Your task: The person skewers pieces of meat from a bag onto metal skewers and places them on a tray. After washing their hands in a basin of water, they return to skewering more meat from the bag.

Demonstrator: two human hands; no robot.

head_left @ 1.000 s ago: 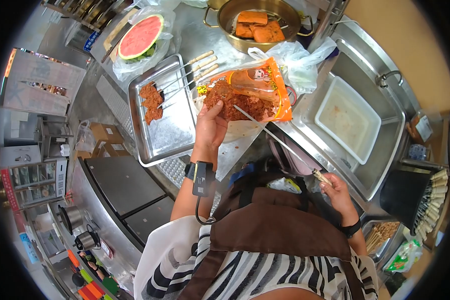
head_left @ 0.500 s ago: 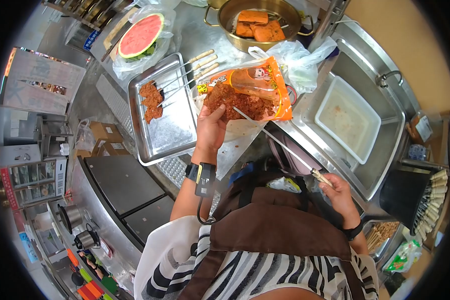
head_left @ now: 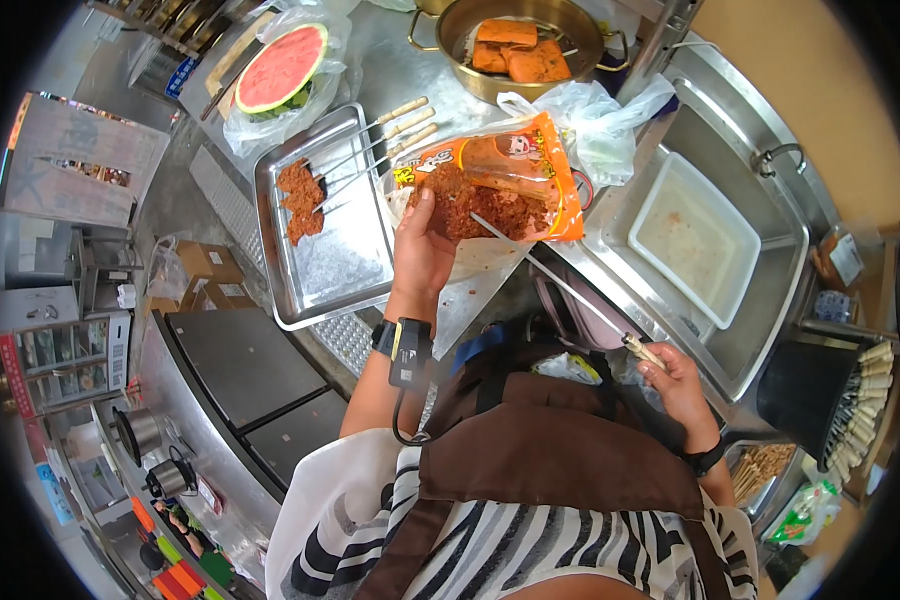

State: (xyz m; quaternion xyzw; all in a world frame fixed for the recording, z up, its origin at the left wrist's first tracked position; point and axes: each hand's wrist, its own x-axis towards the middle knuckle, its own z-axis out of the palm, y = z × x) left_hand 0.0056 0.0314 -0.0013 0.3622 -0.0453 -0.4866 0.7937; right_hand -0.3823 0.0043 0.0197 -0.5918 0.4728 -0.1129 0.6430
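Note:
My left hand is closed on a piece of red, spice-coated meat, its thumb on top, above an open orange plastic bag. More red meat lies on the bag. In my right hand is the wooden handle of a long metal skewer. The skewer slants up to the left, its far end at the meat beside my left fingers; whether the tip is inside the meat is hidden. Left of the bag, a metal tray holds skewers with wooden handles and red meat on their ends.
A cut watermelon and a brass-coloured pot with orange blocks stand at the back. On the right, a sink contains a white plastic tub. A black container of wooden-handled skewers stands at far right.
My left hand has turned slightly, and its thumb now lies higher on the meat. The skewer's far end has shifted a little; my right hand has barely moved.

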